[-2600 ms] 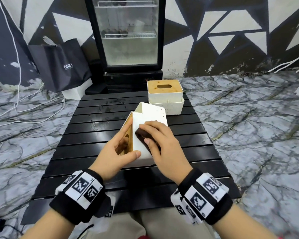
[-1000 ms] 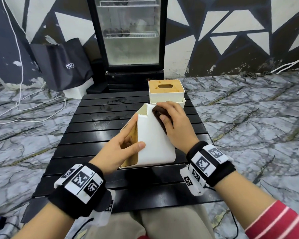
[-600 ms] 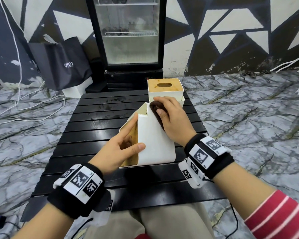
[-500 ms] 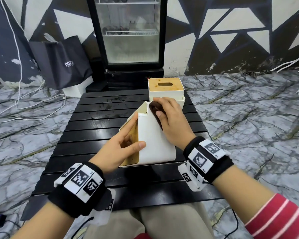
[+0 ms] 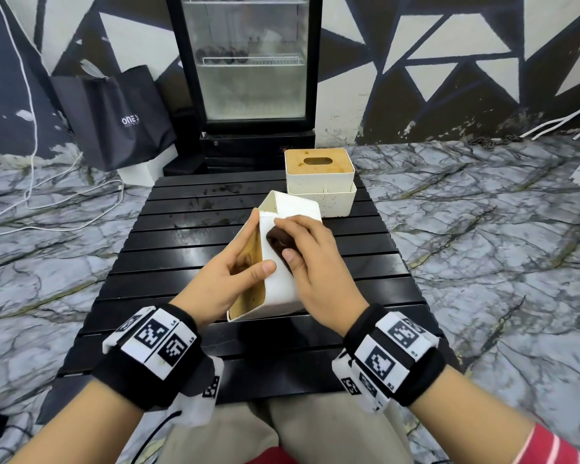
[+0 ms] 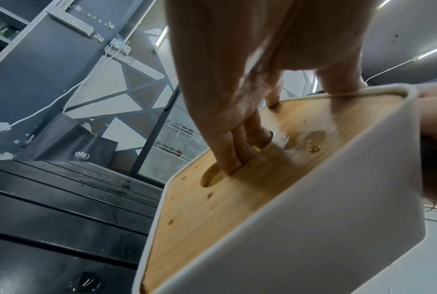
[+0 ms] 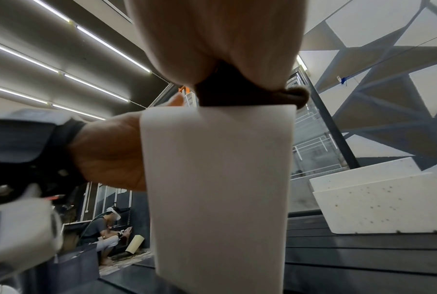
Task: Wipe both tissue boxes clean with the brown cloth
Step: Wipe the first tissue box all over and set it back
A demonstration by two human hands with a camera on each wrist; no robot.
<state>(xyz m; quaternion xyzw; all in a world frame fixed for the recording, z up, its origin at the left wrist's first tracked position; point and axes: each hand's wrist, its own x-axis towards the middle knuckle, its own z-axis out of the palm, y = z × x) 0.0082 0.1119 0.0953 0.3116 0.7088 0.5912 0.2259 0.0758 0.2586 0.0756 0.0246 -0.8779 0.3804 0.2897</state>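
A white tissue box (image 5: 283,289) with a wooden lid (image 6: 237,208) lies tipped on its side on the black slatted table (image 5: 181,262). My left hand (image 5: 228,276) holds it, with fingers (image 6: 232,155) hooked into the lid slot and the thumb on the upper white face. My right hand (image 5: 318,262) grips the wadded brown cloth (image 5: 277,241) and presses it on that face, about halfway along. In the right wrist view the cloth (image 7: 237,93) sits on the box (image 7: 217,189). The second tissue box (image 5: 318,175), speckled with spots, stands upright just behind.
A glass-door fridge (image 5: 252,61) stands beyond the table's far edge, with a black bag (image 5: 114,118) and white cables (image 5: 47,202) to its left. Marble floor surrounds the table. Another person (image 7: 104,228) crouches far off in the right wrist view.
My right hand has slid the cloth from the far end of the box's upper face back toward me, to its middle. The left hand's hold on the box is unchanged.
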